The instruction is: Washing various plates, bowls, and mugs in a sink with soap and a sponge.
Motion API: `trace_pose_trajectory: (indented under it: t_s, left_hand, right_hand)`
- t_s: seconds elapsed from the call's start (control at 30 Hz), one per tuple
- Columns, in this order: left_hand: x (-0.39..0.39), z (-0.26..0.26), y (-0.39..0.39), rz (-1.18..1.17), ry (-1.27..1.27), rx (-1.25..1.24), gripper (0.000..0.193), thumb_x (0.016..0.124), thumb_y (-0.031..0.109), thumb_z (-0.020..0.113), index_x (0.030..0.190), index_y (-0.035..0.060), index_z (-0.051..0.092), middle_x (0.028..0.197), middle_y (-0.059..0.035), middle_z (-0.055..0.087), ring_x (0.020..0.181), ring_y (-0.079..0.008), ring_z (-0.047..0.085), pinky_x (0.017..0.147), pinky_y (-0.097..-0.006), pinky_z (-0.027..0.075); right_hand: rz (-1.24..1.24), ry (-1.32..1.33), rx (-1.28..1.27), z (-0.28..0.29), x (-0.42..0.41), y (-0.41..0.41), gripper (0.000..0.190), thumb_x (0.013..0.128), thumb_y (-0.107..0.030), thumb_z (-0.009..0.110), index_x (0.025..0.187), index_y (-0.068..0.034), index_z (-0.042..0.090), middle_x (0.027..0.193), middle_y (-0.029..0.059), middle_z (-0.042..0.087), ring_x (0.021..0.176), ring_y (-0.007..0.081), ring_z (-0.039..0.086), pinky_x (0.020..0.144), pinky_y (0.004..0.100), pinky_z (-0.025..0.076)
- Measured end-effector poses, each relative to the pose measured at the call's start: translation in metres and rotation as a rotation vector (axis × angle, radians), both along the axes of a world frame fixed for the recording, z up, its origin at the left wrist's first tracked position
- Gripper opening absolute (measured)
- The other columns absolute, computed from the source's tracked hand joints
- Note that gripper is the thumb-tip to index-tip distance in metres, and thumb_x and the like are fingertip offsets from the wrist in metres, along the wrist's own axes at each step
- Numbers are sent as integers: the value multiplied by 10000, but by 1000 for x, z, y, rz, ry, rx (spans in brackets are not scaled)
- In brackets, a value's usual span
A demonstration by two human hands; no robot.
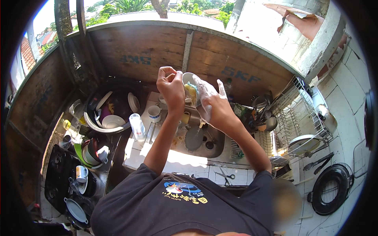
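Note:
My left hand [172,88] grips the edge of a white cup [187,77], raised above the sink. Soap suds cover my right hand [209,96], which presses a yellow and blue-green sponge [192,90] against the cup. Below them, the metal sink basin [217,149] holds a grey oval dish [194,138] and several small items. A white mug with a blue band [154,114] stands left of the sink, near a clear plastic tumbler [137,127]. The cup's far side is partly hidden by my hands.
A large black tub [88,113] with bowls stands at the left, above stacked dishes and pans. On the right are a wire dish rack [291,124], black tongs [319,162] and a round black grill pan [330,188]. Scissors [226,176] lie on the tiled front edge. Wooden boards wall the back.

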State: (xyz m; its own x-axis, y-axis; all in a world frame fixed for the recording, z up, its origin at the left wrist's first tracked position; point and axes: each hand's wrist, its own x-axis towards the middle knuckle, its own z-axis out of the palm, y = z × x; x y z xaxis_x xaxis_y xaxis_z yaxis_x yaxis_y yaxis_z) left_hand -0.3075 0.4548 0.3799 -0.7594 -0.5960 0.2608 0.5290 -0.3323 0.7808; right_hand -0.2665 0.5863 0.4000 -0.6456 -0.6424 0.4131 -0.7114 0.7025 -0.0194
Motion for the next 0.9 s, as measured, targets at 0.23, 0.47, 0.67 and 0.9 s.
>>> trace_pose_trajectory:
  t_s: [0.23,0.47,0.67,0.9]
  left_hand:
    - [-11,-4,-4,-33,21,69,133,798,-46,575,793,48,481,586,10,510,526,-22,417,449,-235,316]
    - [-9,-3,-16,-193,-31,48,117,776,-38,567,782,54,496,613,10,517,528,-27,424,469,-221,340]
    - [13,8,-16,-524,59,184,138,780,-37,553,798,77,477,637,1,532,518,-42,478,456,-201,375]
    - [-6,26,-50,-1068,81,148,181,757,-64,578,809,86,490,713,-77,594,569,-113,571,471,-220,464]
  right_hand:
    - [131,74,110,15,0,-17,642,777,-336,662,1224,61,427,1175,249,501,1172,357,442,1079,455,219]
    - [138,145,50,0,-10,-19,364,791,-198,601,1027,76,558,726,155,608,661,351,565,766,424,412]
    - [284,463,-178,-3,-11,-16,97,740,-114,615,743,-22,583,613,99,549,518,266,536,501,360,425]
    - [439,574,-80,24,9,-26,141,697,-154,677,733,-63,576,608,47,547,535,216,547,610,330,422]
